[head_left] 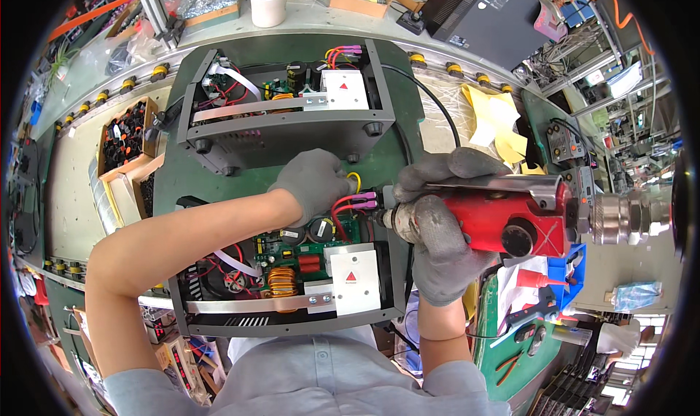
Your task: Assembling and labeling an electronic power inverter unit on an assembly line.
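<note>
In front of me lies an open power-supply-like unit (292,326) with a grey metal frame, green circuit board (343,230), copper coil (281,280) and white plate (355,285). My left hand (315,181), in a grey glove, is closed at its far edge, beside a yellow wire (355,181) and purple-sleeved red wires (359,201). Its fingertips are hidden. My gloved right hand (445,248) is wrapped round a red air screwdriver (481,215), held sideways with its nose toward the unit's far right corner. The glove and wires hide whether the tip touches anything.
A second similar unit (284,135) stands just beyond on the green board (164,190). To the left is a box of small black and orange parts (125,140). Yellow paper (492,117) lies at right, near a black cable (437,99). Pliers (508,368) rest lower right.
</note>
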`<state>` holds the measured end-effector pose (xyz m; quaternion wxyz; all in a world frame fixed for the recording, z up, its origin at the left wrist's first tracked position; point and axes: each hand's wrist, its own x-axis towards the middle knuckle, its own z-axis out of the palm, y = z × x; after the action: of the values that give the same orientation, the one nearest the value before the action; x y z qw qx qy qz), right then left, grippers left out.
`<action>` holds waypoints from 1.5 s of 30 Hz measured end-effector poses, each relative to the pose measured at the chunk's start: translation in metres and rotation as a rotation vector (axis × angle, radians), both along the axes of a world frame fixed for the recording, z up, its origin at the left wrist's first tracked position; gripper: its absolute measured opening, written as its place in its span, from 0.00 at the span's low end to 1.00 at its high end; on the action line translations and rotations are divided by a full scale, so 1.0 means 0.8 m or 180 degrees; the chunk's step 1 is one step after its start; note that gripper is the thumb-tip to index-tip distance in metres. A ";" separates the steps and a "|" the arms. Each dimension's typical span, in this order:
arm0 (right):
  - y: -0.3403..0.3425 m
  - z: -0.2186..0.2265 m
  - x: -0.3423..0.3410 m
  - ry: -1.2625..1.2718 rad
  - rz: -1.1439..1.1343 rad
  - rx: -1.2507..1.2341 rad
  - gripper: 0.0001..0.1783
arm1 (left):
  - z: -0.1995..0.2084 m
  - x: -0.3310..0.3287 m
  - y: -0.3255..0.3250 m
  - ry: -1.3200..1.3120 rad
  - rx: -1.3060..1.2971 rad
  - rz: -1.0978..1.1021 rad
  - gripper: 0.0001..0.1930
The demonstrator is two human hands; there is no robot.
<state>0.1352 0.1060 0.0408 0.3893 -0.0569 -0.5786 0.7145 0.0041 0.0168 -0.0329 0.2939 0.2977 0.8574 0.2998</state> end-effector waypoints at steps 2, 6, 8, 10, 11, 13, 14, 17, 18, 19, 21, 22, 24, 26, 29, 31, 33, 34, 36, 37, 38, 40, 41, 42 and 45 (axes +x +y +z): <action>0.001 -0.002 0.000 -0.0200 0.0146 -0.0133 0.22 | -0.001 0.000 0.001 0.0013 0.0020 0.0004 0.17; -0.003 -0.006 -0.006 -0.0291 -0.0142 0.0266 0.23 | -0.004 0.000 0.002 0.0147 -0.0039 -0.0018 0.17; -0.004 -0.006 -0.009 -0.0503 -0.0064 0.0944 0.22 | -0.007 0.000 0.003 0.0182 -0.0017 -0.0016 0.17; -0.003 -0.005 -0.013 -0.0444 0.0057 0.1122 0.23 | -0.009 -0.001 0.004 0.0266 -0.0090 -0.0001 0.17; -0.003 -0.005 -0.014 -0.0350 0.0142 0.0936 0.23 | -0.009 -0.002 0.005 0.0249 -0.0101 0.0009 0.17; -0.003 -0.006 -0.017 -0.0078 0.0352 0.0262 0.23 | -0.008 -0.004 0.006 0.0330 -0.0176 -0.0260 0.17; -0.003 -0.006 -0.018 0.0009 0.0415 0.0045 0.24 | -0.006 -0.004 0.006 0.0332 -0.0168 -0.0262 0.17; -0.004 -0.006 -0.020 0.0132 0.0548 -0.0265 0.25 | 0.002 -0.003 0.005 0.0305 -0.0239 -0.0196 0.17; -0.005 -0.006 -0.020 0.0214 0.0623 -0.0536 0.25 | 0.004 -0.002 0.004 0.0255 -0.0294 -0.0135 0.17; -0.007 -0.005 -0.020 0.0088 0.0462 -0.0339 0.26 | 0.006 -0.002 0.004 0.0224 -0.0329 -0.0064 0.17; -0.009 -0.004 -0.022 0.0147 0.0539 -0.0199 0.24 | 0.004 -0.002 0.004 0.0250 -0.0373 -0.0113 0.18; -0.010 -0.003 -0.022 0.0195 0.0460 -0.0162 0.23 | 0.001 -0.004 0.005 0.0313 -0.0355 -0.0150 0.18; -0.010 -0.002 -0.021 -0.0137 0.0235 0.0676 0.23 | -0.012 -0.011 0.006 0.0382 -0.0482 -0.0436 0.18; -0.009 -0.003 -0.020 -0.0481 -0.0008 0.1508 0.23 | -0.030 -0.021 0.007 0.0463 -0.0562 -0.0731 0.18; -0.008 -0.009 -0.021 -0.0343 0.0100 0.1529 0.25 | -0.058 -0.033 0.006 0.0645 -0.0388 -0.1519 0.16; -0.008 -0.013 -0.024 -0.0248 0.0189 0.1549 0.27 | -0.071 -0.038 0.006 0.0653 -0.0274 -0.1584 0.16; -0.008 -0.015 -0.027 -0.0197 0.0234 0.1569 0.28 | -0.076 -0.040 0.007 0.0642 -0.0337 -0.1646 0.16; -0.008 -0.014 -0.028 -0.0208 0.0216 0.1542 0.28 | -0.077 -0.040 0.007 0.0621 -0.0376 -0.1657 0.16; -0.008 -0.013 -0.029 -0.0214 0.0203 0.1530 0.27 | -0.075 -0.040 0.008 0.0590 -0.0454 -0.1639 0.16; -0.008 -0.013 -0.029 -0.0242 0.0161 0.1402 0.27 | -0.073 -0.040 0.007 0.0576 -0.0474 -0.1617 0.16; -0.009 -0.013 -0.028 -0.0339 0.0127 0.1256 0.27 | -0.070 -0.039 0.006 0.0565 -0.0507 -0.1594 0.16; -0.009 -0.014 -0.029 -0.0205 0.0217 0.1150 0.27 | -0.061 -0.035 0.004 0.0524 -0.0572 -0.1518 0.16; -0.010 -0.014 -0.030 -0.0187 0.0197 0.1208 0.26 | -0.054 -0.032 0.003 0.0513 -0.0588 -0.1484 0.16; -0.012 -0.014 -0.030 -0.0197 0.0161 0.1232 0.25 | -0.045 -0.030 0.002 0.0502 -0.0604 -0.1447 0.16; -0.011 -0.001 -0.033 -0.0472 0.0261 0.1048 0.23 | -0.005 -0.021 -0.005 0.0478 -0.0680 -0.1346 0.16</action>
<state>0.1089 0.0976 0.0399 0.3203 -0.0213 -0.7166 0.6192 -0.0126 0.0129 -0.0373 0.3154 0.4592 0.8223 0.1163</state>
